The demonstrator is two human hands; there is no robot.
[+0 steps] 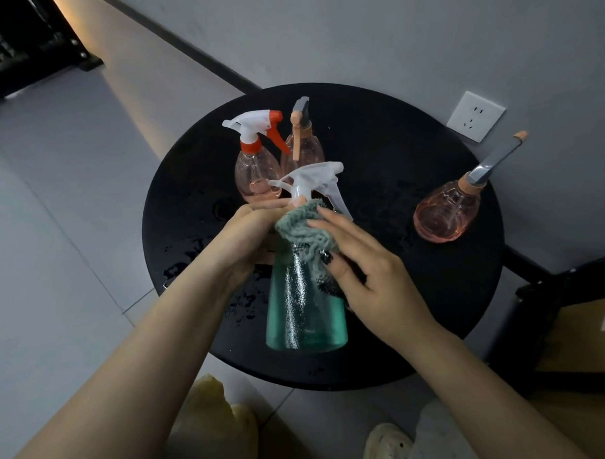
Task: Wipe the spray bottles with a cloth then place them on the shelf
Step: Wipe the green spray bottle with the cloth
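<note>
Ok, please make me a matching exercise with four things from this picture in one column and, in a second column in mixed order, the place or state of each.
Things:
1. green bottle
2. cloth
3. bottle with red nozzle
4. wall socket

Places or states:
A. standing at the back left of the round table
B. on the grey wall, behind the table
C. held up over the table, in the left hand
D. pressed on the green bottle's shoulder by the right hand

Pairs: 1-C, 2-D, 3-A, 4-B

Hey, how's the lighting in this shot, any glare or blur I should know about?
Head view: dim, cool light; a bright glare streak on the green spray bottle; water glints on the black round table; a warm light band along the upper-left wall; wide-angle bending at the edges; hands and bottles fairly sharp.
</note>
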